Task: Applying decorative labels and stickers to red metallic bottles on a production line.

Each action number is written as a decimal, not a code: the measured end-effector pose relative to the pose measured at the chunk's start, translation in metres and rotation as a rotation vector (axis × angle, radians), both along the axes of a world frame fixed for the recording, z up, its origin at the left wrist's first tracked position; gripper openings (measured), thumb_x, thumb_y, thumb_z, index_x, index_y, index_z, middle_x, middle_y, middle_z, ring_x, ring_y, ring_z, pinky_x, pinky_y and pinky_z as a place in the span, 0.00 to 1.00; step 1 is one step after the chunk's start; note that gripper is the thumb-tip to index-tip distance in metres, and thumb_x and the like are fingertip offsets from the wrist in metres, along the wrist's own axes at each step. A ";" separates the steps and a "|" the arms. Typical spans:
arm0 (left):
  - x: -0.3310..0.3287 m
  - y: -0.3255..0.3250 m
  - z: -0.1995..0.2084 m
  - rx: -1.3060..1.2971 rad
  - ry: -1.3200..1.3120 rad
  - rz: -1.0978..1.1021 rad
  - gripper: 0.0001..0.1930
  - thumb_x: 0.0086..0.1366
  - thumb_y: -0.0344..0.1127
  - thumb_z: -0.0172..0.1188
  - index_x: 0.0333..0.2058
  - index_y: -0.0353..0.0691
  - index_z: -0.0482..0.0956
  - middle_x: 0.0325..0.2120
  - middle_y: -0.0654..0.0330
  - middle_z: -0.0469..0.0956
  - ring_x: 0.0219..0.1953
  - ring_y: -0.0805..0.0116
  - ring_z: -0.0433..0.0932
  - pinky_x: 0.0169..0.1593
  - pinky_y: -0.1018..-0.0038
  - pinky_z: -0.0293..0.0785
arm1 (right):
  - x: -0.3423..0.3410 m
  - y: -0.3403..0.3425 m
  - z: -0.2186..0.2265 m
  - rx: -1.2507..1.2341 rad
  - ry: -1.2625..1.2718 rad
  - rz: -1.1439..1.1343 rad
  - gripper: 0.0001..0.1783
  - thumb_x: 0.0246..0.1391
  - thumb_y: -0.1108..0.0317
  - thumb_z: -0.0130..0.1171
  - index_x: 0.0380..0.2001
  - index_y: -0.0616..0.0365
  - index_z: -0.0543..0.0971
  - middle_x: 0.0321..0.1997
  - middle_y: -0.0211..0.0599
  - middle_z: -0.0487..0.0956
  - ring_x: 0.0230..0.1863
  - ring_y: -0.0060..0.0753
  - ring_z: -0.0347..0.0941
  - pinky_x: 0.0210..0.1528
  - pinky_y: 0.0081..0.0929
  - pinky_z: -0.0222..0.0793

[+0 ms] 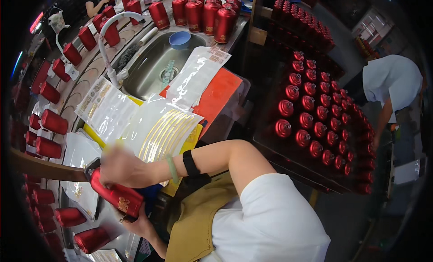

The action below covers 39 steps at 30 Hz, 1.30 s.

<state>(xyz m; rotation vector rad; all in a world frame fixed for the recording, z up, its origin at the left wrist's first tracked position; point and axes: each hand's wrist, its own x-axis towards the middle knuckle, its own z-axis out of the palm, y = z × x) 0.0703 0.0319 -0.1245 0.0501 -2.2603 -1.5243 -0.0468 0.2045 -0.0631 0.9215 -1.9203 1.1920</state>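
A shiny red bottle (119, 199) with a gold emblem is tilted between my two hands, its dark top toward the upper left. My left hand (139, 225), with a ring on it, holds the bottle near its base from below. Around the upper part of the bottle is my right hand (121, 166); its fingers are blurred but seem to wrap over it. A pale green bangle and a black band circle my right arm. Just beyond that hand lies a clear sheet with curved gold strips (163, 134). Two more red bottles (92, 238) lie on the near work surface.
A steel sink (149, 65) with a white faucet (106, 45) and blue bowl (179, 40) stands ahead. White sheets (191, 77) overlap an orange-red board (223, 92). Red bottles line the conveyor (83, 74) and fill racks (311, 113) at right. Another person (392, 81) bends there.
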 end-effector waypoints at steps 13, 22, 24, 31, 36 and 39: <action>0.017 0.011 0.028 0.264 0.064 0.047 0.40 0.53 0.18 0.68 0.66 0.30 0.65 0.63 0.52 0.71 0.61 0.62 0.72 0.65 0.66 0.66 | 0.043 -0.014 -0.005 0.158 0.215 0.300 0.06 0.47 0.60 0.60 0.27 0.45 0.75 0.30 0.25 0.73 0.38 0.36 0.71 0.45 0.37 0.64; -0.001 0.021 0.044 -0.040 0.046 0.109 0.50 0.47 0.29 0.79 0.69 0.35 0.62 0.59 0.47 0.76 0.58 0.59 0.77 0.61 0.67 0.72 | 0.046 0.021 0.010 0.248 0.049 0.391 0.07 0.47 0.70 0.66 0.33 0.49 0.84 0.41 0.28 0.84 0.35 0.34 0.74 0.43 0.35 0.65; 0.001 0.015 0.038 0.128 -0.221 0.030 0.52 0.47 0.32 0.80 0.69 0.34 0.61 0.61 0.44 0.73 0.62 0.55 0.73 0.64 0.66 0.69 | 0.034 0.012 0.006 0.154 -0.010 0.327 0.08 0.47 0.69 0.66 0.33 0.46 0.83 0.37 0.24 0.83 0.32 0.33 0.71 0.42 0.34 0.63; 0.006 0.012 0.036 -0.405 0.097 0.138 0.47 0.46 0.34 0.80 0.65 0.33 0.67 0.58 0.48 0.75 0.62 0.47 0.72 0.69 0.58 0.62 | 0.058 0.014 0.012 0.265 0.031 0.343 0.06 0.45 0.67 0.64 0.30 0.44 0.82 0.31 0.17 0.79 0.30 0.26 0.69 0.40 0.28 0.66; 0.007 0.023 0.047 -0.236 0.097 0.223 0.44 0.43 0.29 0.78 0.63 0.40 0.73 0.61 0.52 0.73 0.61 0.51 0.70 0.65 0.58 0.67 | -0.028 0.021 0.022 0.195 0.069 -0.110 0.12 0.48 0.71 0.71 0.38 0.53 0.82 0.34 0.31 0.83 0.33 0.39 0.76 0.37 0.35 0.68; 0.003 0.018 0.046 -0.690 0.235 0.105 0.33 0.41 0.23 0.75 0.52 0.43 0.85 0.64 0.52 0.71 0.57 0.50 0.73 0.61 0.61 0.70 | -0.039 0.044 0.039 -0.010 -0.417 -0.056 0.09 0.61 0.72 0.60 0.44 0.60 0.78 0.37 0.44 0.80 0.35 0.40 0.76 0.40 0.34 0.70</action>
